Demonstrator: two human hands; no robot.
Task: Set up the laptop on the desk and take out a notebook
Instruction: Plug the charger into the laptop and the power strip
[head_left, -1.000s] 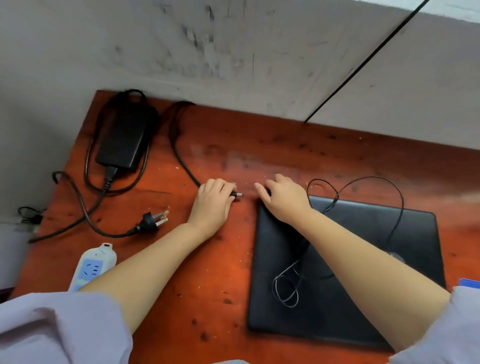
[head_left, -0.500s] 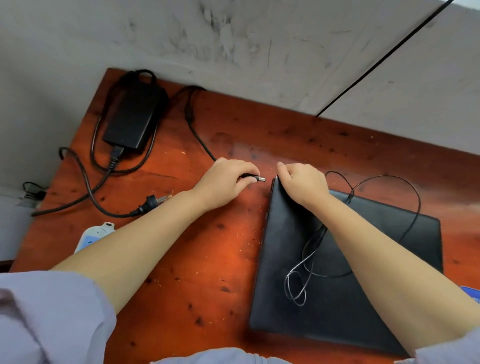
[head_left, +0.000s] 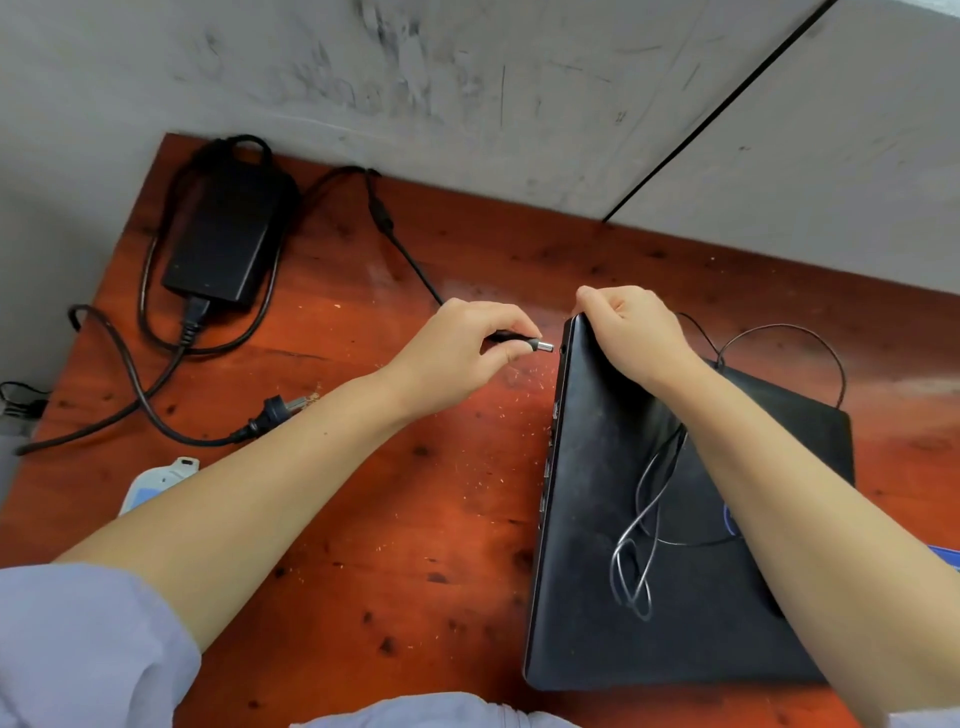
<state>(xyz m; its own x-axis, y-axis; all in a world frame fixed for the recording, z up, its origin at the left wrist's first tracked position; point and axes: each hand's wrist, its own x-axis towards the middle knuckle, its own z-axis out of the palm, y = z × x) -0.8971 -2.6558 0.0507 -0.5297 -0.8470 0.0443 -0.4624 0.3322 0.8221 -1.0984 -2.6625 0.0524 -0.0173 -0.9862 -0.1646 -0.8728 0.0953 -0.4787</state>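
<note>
On the right half of the desk: laptop, closed, matte black lid with dust and scuffs, flat rectangular slab. Its long axis runs from the near edge toward the wall, and its left side is tilted up off the reddish wood, showing the thin port edge. A thin grey wire lies looped on the lid, loose coils near the middle, 1 wide arc reaching past the far right corner.

Right hand grips the laptop's far left corner, fingers curled over the edge, closed on it. Left hand pinches the charger plug between thumb and forefinger; round metal barrel tip points right at the laptop's side edge, just beside it, not touching.

Desk surface: glossy red-brown wood, dark knots, pale crumbs scattered near the plug.

Far left corner: power brick, black rectangular block, thick rubbery black cable curling round it and ending in a wall plug lying loose. White power strip at the near left edge, partly hidden by the forearm. Grey scuffed wall behind.
</note>
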